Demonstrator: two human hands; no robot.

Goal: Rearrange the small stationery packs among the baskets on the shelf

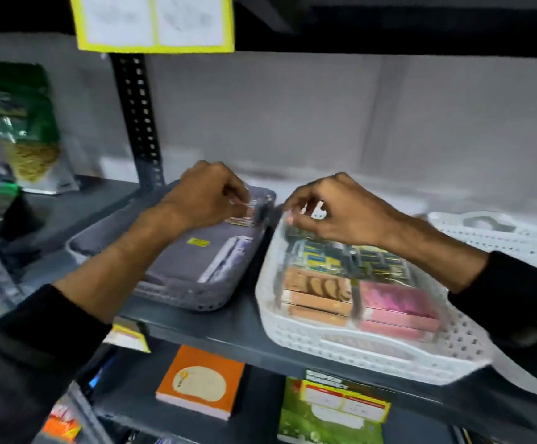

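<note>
A grey basket [180,296] sits on the shelf at the left and a white basket [357,344] at the right. My left hand [206,193] is over the far corner of the grey basket, fingers pinched on a small clear pack [244,213]. My right hand [334,209] hovers over the far left of the white basket, fingers pinched together at its rim; what it holds is blurred. The white basket holds blue-yellow packs [350,257], orange boxes [315,296] and pink boxes [395,306]. One clear pack [225,261] lies in the grey basket.
Another white basket [501,235] stands at the far right. A black perforated upright [139,120] rises behind the grey basket. A green bag [20,123] stands at the left. An orange notepad [200,379] and a green pack [331,411] lie on the shelf below.
</note>
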